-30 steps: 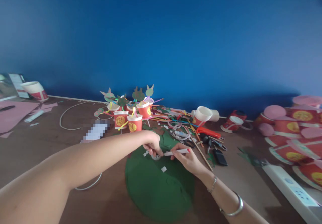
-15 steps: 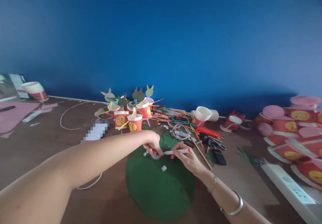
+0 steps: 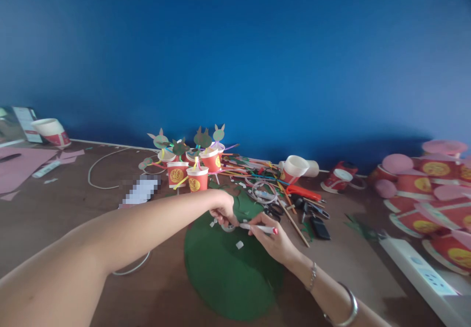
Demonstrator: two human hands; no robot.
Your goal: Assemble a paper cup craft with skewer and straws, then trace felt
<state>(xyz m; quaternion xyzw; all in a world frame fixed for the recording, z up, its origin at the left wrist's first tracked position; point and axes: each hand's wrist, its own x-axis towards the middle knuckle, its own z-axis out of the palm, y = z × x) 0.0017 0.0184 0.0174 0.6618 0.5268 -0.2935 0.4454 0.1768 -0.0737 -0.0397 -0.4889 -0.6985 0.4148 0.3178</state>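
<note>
In the head view, my right hand (image 3: 274, 238) is closed around a white marker (image 3: 262, 228) with a red end. Its tip points left, close to my left fingertips. My left hand (image 3: 223, 210) has its fingers curled down onto a small round white piece (image 3: 228, 228), partly hidden beneath them. Under both hands lies a large round sheet of green paper (image 3: 231, 278). A small white scrap (image 3: 239, 244) rests on the sheet, and another (image 3: 213, 223) is beside my left fingers.
Behind my hands stand several red paper cups (image 3: 197, 180) with animal-head cutouts. Coloured sticks, scissors (image 3: 274, 212) and a red-handled cutter (image 3: 303, 192) lie to the right. Further right are a power strip (image 3: 415, 268) and stacked red cups (image 3: 437, 209). A pixelated phone-like object (image 3: 142, 192) lies left.
The marker's red end has dipped, and my right hand has shifted slightly down with it. My left hand stays in place on the white round piece.
</note>
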